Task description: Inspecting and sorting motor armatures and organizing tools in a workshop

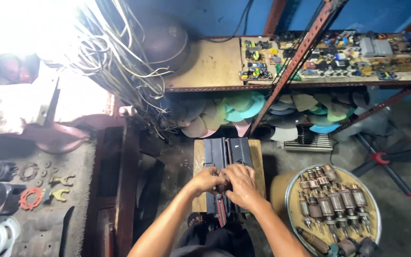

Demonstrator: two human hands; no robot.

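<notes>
Head view: both hands at a small part on the dark block.
Left hand (207,181) and right hand (240,184) together, pinching a small part (220,187) over block (227,154); tray of rotors (333,202) right of block; seemingly mid-job, finish not visible.

Strong daylight pours in at the upper left and burns out to pure white there, washing over the bundle of wires (115,52) beside it so their outlines fade. Away from that glare the scene is dim: the wooden shelf (210,64) is evenly but softly lit, and the space beneath it lies in shadow. The dark metal block (227,151) below the shelf carries faint streaks of shine. Straight edges bow toward the corners from a wide lens. Fine detail is soft and slightly smeared, most at the bottom edge.
</notes>
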